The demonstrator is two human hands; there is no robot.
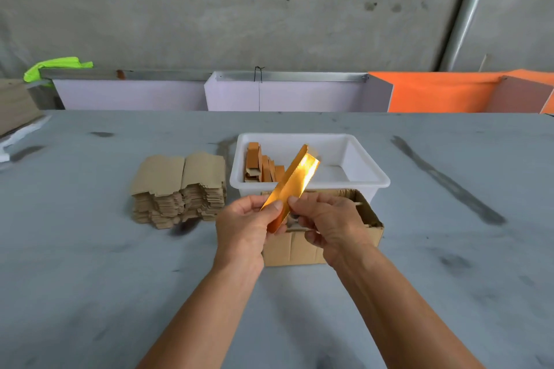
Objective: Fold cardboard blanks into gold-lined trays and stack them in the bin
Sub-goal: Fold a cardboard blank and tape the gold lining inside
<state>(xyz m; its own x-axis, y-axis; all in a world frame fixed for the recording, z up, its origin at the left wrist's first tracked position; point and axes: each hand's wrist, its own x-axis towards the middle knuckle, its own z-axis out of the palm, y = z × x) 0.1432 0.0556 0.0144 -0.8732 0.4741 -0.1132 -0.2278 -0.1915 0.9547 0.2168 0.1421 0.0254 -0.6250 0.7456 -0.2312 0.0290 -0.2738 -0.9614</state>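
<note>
Folding step — left hand [242, 223] and right hand [325, 219] pinching gold blank [292, 181] near end; next, crease flaps, drop in bin [371, 181].

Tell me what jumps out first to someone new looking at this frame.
The shiny gold-lined blank, held up mid-frame and pinched at its near end by the left hand and right hand. Behind it, a white bin holds a few folded trays at its left side. Left of the bin sits a stack of flat brown blanks.
</note>
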